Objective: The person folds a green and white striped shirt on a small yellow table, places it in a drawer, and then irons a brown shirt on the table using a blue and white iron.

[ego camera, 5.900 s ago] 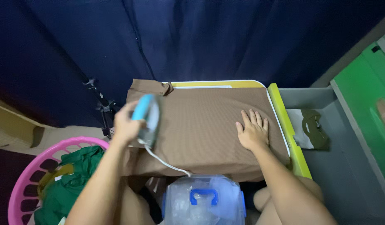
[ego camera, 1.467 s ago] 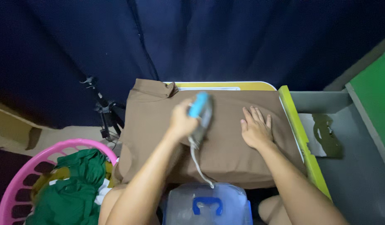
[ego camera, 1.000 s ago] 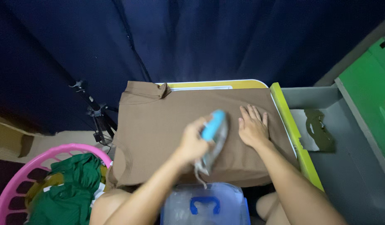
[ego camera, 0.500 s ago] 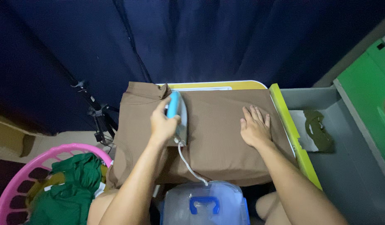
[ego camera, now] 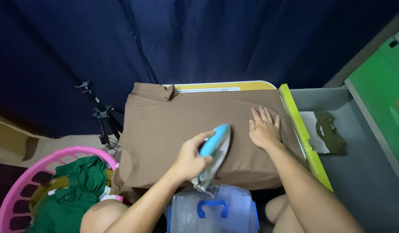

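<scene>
Iron, blue-handled with silver soleplate (ego camera: 213, 152): left hand (ego camera: 190, 162) grip clenched on handle; right hand (ego camera: 263, 129) released flat, holding brown cotton shirt (ego camera: 165, 125) taut; glide best kept even.

We face a dark blue curtain (ego camera: 199, 39); a tripod (ego camera: 102, 116) stands left, a grey and green cabinet (ego camera: 363, 129) right.

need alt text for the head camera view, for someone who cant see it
Seen from above, a person's left hand grips a blue-handled iron on a brown shirt spread over a small table, while the right hand lies flat on the cloth. A pink laundry basket of green clothes sits at left.
</scene>
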